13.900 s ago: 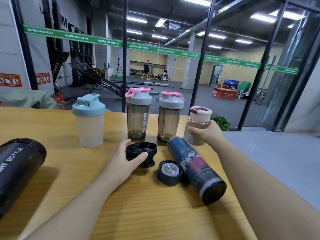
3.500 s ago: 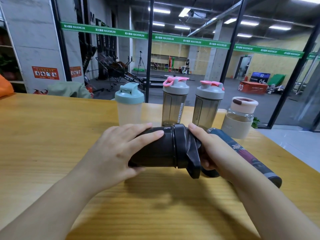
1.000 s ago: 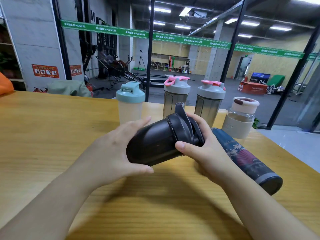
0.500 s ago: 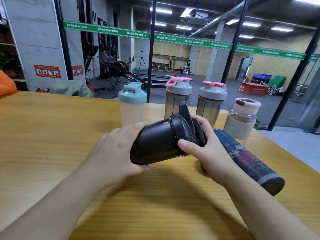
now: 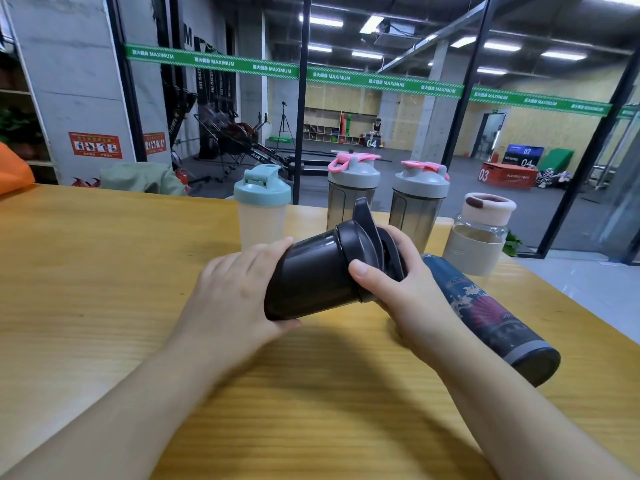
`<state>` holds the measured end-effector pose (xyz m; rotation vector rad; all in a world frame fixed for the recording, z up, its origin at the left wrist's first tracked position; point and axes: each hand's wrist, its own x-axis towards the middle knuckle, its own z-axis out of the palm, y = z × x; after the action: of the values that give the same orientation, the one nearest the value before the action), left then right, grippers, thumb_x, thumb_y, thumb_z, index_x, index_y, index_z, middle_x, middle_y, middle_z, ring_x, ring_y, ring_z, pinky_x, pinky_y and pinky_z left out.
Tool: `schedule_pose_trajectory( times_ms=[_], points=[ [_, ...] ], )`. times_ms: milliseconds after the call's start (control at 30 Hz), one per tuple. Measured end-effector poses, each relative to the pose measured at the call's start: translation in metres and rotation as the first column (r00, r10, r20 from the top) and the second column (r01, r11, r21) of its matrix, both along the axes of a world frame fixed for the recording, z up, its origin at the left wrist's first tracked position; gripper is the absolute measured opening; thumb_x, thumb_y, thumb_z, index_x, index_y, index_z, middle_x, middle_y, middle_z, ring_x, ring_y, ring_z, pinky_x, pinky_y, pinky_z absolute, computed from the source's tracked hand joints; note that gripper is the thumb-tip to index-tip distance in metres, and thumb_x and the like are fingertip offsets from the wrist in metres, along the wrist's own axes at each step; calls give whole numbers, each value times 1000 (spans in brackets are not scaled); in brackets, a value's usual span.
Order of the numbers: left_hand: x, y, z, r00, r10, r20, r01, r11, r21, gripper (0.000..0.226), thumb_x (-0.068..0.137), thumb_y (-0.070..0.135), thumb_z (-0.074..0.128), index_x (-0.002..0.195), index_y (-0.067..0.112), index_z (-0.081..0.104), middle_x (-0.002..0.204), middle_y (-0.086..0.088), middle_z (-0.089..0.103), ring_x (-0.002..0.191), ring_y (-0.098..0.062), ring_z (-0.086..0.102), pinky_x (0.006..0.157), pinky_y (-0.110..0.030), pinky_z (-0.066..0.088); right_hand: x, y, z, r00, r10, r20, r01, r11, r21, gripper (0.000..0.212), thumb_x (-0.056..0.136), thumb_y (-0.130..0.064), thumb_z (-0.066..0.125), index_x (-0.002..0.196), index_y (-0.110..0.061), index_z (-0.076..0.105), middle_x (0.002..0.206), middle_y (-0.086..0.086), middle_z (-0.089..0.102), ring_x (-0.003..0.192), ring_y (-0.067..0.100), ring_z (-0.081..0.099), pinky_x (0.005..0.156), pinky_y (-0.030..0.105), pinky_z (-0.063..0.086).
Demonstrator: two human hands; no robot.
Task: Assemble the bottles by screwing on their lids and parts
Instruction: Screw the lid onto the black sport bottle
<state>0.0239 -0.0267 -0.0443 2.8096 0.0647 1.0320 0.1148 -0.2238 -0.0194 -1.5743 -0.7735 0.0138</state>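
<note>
I hold a black shaker bottle (image 5: pixel 311 275) tilted above the wooden table (image 5: pixel 104 271), its base toward me and to the left. My left hand (image 5: pixel 235 292) wraps the bottle's lower body. My right hand (image 5: pixel 398 282) grips the black lid (image 5: pixel 360 237) fitted on the bottle's mouth; the lid's flip tab sticks up. A dark blue patterned flask (image 5: pixel 491 317) lies on its side to the right, open end toward me. Its cap is hidden.
At the table's far edge stand a teal-lidded shaker (image 5: pixel 263 206), two grey shakers with pink-tabbed lids (image 5: pixel 349 188) (image 5: pixel 419 199) and a short glass bottle with a cream lid (image 5: pixel 481 230). Glass walls rise behind them. The table's right edge runs past the flask.
Since 3.5 s ago the black bottle has tilted from lying level to lid-up. Over the last second my right hand has shifted slightly round the lid; the bottle has barely moved.
</note>
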Motion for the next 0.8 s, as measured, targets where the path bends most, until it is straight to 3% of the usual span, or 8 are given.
schedule_pose_trajectory(
  times_ms=[67, 200, 333, 500, 567, 633, 800],
  points=[
    [1, 0, 0, 1000, 9, 24, -9, 999, -31, 99, 54, 50, 82, 139, 27, 36, 126, 5, 58, 112, -22, 56, 101, -43, 37, -3, 2, 0, 995, -69, 69, 71, 997, -26, 74, 55, -61, 67, 125, -48, 44, 115, -25, 56, 103, -11, 54, 79, 11, 48],
    [3, -4, 0, 999, 21, 27, -17, 992, -126, 98, 54, 49, 82, 139, 30, 37, 127, 7, 56, 115, -19, 52, 105, -42, 34, -6, 2, -3, 981, -154, 114, 159, 987, -35, 98, 51, -68, 64, 140, -41, 31, 120, -32, 44, 107, -17, 45, 82, 6, 43],
    [5, -8, 0, 1000, 6, 13, -2, 956, -294, 98, 55, 45, 84, 138, 40, 32, 131, 15, 49, 119, -15, 46, 107, -43, 33, -8, 1, -3, 988, -131, 85, 131, 991, 0, 101, 57, -60, 75, 142, -32, 30, 118, -26, 48, 102, -22, 47, 77, 0, 43],
    [9, -7, -8, 989, -133, 57, 141, 803, -579, 93, 51, 45, 84, 127, 52, 31, 122, 24, 51, 118, -11, 50, 100, -41, 42, -11, 4, -3, 997, 24, 72, -28, 997, 65, 63, 79, -23, 72, 134, -21, 41, 124, -10, 57, 112, -5, 56, 85, 12, 47],
    [11, -7, -11, 990, -137, 26, 122, 758, -641, 94, 47, 52, 81, 125, 54, 29, 122, 23, 51, 121, -14, 48, 103, -43, 40, -7, 5, -6, 995, 33, 98, -35, 999, 24, 62, 80, -25, 70, 135, -24, 42, 132, -11, 55, 122, 3, 51, 96, 22, 46],
    [14, -7, -14, 991, -132, -1, 95, 724, -683, 97, 44, 57, 77, 127, 54, 28, 125, 20, 48, 124, -16, 45, 105, -44, 38, -5, 5, -8, 992, 24, 124, -21, 999, -27, 61, 80, -29, 68, 135, -33, 41, 136, -17, 49, 127, 3, 46, 102, 24, 43],
    [18, -9, -19, 990, -141, 9, 100, 651, -752, 91, 63, 35, 86, 135, 42, 30, 130, 14, 38, 121, -10, 41, 94, -26, 32, -5, 4, -9, 982, 1, 188, 24, 991, -131, 65, 87, -19, 66, 140, -39, 33, 140, -21, 43, 127, -1, 44, 103, 31, 44]
  ],
)
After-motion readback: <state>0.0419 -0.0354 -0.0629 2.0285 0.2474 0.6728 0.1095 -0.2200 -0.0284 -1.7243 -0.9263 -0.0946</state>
